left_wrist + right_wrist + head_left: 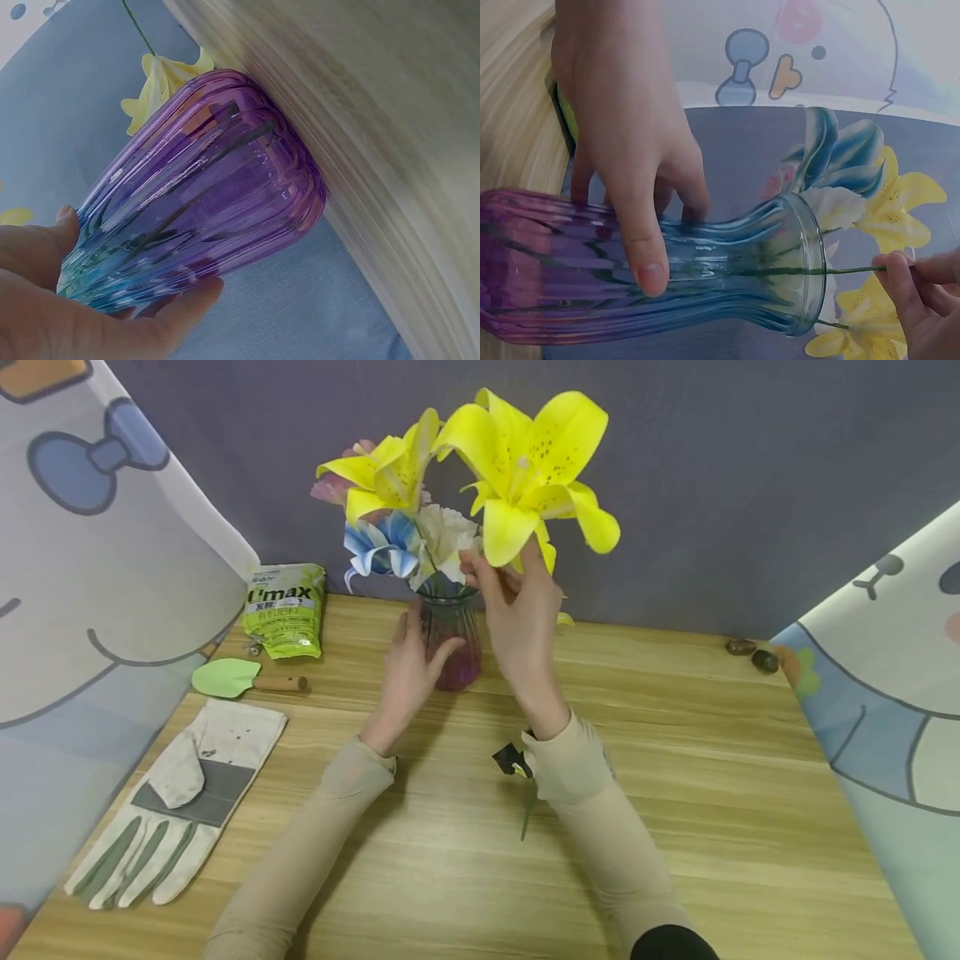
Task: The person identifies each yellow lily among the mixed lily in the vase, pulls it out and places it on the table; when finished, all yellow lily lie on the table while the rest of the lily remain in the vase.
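Observation:
My left hand point(401, 672) grips a ribbed glass vase point(202, 180) around its upper part, thumb on one side. The glass fades from blue at the neck to purple at the base. My right hand point(525, 618) pinches the thin green stem point(855, 269) of a large yellow lily point(517, 468); in the right wrist view that stem reaches into the vase mouth point(810, 262). Other artificial flowers stand in the vase: another yellow lily point(386, 472), a blue-and-white flower point(382, 543), a white flower point(442, 539) and a pink flower point(333, 487), partly hidden.
Left on the wooden table point(675, 735) are a green fertilizer bag point(288, 614), a green trowel point(228, 678) and white-and-grey work gloves point(202, 785). A dark-leafed stem piece point(513, 762) lies by my right sleeve. Two dark stones point(765, 661) sit at the far right.

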Demonstrator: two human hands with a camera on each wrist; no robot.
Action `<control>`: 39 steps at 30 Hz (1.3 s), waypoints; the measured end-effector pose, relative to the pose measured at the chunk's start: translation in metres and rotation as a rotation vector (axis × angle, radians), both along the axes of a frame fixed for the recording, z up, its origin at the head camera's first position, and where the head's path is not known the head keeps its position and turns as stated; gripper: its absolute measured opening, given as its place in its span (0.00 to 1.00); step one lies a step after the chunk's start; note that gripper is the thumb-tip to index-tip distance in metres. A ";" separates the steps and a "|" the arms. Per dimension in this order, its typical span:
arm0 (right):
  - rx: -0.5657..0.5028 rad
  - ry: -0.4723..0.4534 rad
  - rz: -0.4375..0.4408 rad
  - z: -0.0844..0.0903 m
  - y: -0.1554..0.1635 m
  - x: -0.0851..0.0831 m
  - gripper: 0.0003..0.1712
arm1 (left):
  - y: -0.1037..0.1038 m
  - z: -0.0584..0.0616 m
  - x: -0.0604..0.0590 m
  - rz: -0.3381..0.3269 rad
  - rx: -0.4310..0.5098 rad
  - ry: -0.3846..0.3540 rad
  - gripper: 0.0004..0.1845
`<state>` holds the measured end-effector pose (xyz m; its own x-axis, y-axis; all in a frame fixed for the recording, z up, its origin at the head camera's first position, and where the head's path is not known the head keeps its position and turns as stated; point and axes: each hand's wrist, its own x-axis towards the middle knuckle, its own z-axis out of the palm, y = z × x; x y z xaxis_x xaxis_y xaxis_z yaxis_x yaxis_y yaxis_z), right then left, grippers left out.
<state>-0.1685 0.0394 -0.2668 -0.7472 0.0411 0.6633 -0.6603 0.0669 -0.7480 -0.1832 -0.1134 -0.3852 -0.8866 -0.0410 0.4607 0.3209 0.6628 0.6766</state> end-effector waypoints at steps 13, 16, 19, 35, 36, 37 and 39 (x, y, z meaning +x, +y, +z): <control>0.007 -0.094 0.099 -0.007 0.005 -0.005 0.11 | -0.001 -0.002 0.000 -0.015 -0.001 0.034 0.47; 0.036 -0.125 0.138 -0.007 0.006 -0.006 0.11 | -0.001 -0.002 0.000 -0.018 0.001 0.035 0.47; -0.002 -0.103 0.151 -0.008 0.006 -0.007 0.11 | -0.001 -0.002 0.000 -0.019 -0.002 0.032 0.48; -0.453 0.029 0.058 -0.012 0.000 -0.011 0.08 | 0.001 0.000 0.001 -0.017 -0.012 -0.003 0.47; -0.458 0.030 0.057 -0.012 0.000 -0.011 0.08 | 0.001 0.000 0.001 -0.019 -0.011 -0.002 0.47; -0.453 0.040 0.048 -0.011 0.000 -0.011 0.08 | 0.001 0.000 0.001 -0.019 -0.011 -0.001 0.47; -0.453 0.049 0.024 -0.010 -0.001 -0.009 0.07 | 0.001 -0.001 0.001 -0.019 -0.010 0.005 0.47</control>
<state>-0.1779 0.0380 -0.2771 -0.7200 0.3182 0.6167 -0.6927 -0.2760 -0.6664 -0.1818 -0.1127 -0.3857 -0.8850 -0.0198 0.4652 0.3367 0.6630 0.6687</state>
